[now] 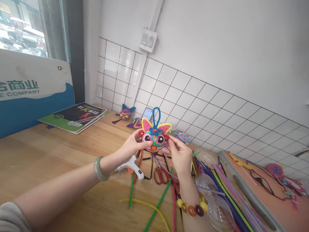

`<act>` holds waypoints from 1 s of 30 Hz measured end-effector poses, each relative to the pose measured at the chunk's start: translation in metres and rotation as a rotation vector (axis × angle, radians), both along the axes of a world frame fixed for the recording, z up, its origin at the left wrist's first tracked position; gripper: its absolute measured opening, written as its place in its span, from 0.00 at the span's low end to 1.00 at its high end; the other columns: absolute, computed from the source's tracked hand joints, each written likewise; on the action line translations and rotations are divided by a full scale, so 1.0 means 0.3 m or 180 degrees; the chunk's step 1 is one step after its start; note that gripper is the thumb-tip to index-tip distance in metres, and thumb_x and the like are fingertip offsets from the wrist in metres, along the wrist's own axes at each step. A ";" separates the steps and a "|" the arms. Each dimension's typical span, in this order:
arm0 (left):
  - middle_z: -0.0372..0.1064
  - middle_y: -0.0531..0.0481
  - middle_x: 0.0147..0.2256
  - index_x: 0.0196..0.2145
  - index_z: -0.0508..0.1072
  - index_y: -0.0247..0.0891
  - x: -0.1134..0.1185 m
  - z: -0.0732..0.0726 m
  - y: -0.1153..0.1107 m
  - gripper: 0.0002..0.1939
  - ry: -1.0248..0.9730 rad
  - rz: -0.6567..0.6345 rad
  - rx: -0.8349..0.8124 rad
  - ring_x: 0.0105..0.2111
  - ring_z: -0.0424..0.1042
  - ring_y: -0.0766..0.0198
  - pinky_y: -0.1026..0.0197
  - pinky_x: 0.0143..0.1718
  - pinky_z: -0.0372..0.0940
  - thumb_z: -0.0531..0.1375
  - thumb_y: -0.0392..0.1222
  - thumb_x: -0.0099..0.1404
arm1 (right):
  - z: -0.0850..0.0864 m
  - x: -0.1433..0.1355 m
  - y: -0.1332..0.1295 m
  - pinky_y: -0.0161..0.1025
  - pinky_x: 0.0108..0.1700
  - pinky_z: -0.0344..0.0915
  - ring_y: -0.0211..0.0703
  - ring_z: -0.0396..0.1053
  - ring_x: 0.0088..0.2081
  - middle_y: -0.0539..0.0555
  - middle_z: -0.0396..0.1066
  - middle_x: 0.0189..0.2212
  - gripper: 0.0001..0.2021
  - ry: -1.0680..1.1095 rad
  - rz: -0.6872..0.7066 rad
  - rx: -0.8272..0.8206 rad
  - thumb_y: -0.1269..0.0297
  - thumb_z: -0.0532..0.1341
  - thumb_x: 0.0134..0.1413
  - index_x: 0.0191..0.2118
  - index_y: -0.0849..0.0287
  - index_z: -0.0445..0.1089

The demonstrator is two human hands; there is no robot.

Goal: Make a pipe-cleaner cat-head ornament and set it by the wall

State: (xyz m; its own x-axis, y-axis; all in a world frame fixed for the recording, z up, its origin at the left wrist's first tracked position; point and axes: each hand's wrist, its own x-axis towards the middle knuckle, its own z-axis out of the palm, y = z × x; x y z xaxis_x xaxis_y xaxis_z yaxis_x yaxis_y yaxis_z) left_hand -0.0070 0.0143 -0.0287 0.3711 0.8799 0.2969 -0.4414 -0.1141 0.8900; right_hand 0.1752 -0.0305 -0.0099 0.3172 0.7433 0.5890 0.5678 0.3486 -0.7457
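A colourful cat-like face ornament with pink ears edged in yellow, black eyes and a blue loop on top is held upright above the table. My left hand grips its left side, the thumb lying across the front. On the other side, my right hand pinches the red piece at the ornament's edge. Below the hands lie a white glue gun, red-handled scissors and loose green and yellow fuzzy stems.
Similar ornaments and a phone stand near the wall grid. A magazine lies at the back left. Clear plastic domes, bundled stems and a yellow glue gun are at the right.
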 end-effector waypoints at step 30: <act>0.73 0.43 0.47 0.50 0.66 0.38 0.009 -0.018 -0.003 0.31 0.0040 -0.0232 -0.0101 0.44 0.74 0.55 0.55 0.45 0.68 0.71 0.43 0.50 | 0.024 0.036 -0.006 0.47 0.48 0.71 0.49 0.75 0.43 0.61 0.77 0.43 0.21 0.0039 0.0103 0.0032 0.56 0.61 0.54 0.52 0.61 0.71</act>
